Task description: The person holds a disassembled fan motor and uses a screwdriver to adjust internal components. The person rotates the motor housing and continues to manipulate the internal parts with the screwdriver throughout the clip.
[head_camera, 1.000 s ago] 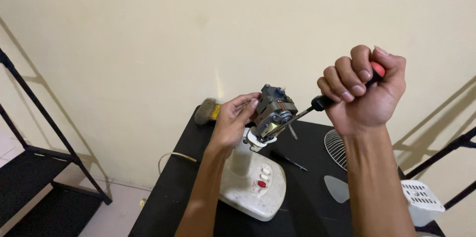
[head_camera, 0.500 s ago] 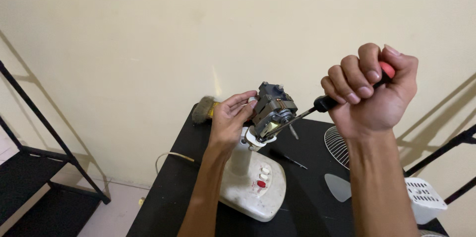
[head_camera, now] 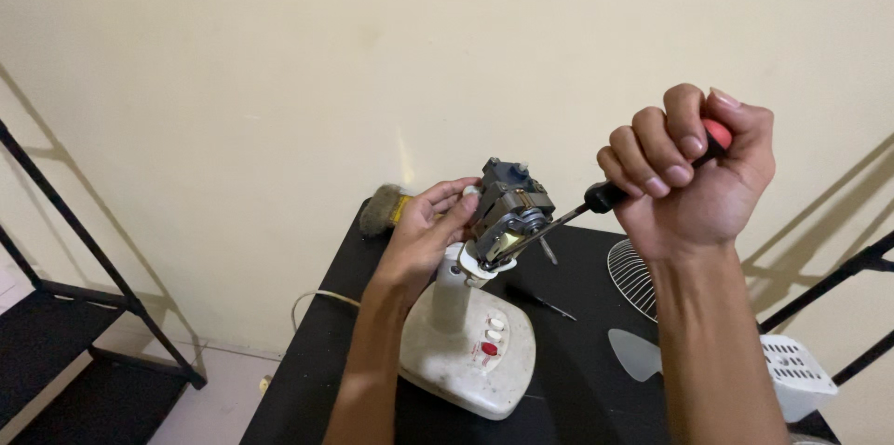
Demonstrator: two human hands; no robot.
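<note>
Above the black table (head_camera: 577,380), right hand (head_camera: 694,180) fisted around screwdriver (head_camera: 596,198), left hand (head_camera: 430,231) cupping fan motor (head_camera: 510,212).

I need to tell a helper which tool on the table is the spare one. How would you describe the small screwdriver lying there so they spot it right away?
On the black table, look just right of the white fan base with its buttons. The small screwdriver lies flat there, between that base and the wire fan guard. It is thin, dark and untouched, unlike the red-handled screwdriver in the right hand.
</note>
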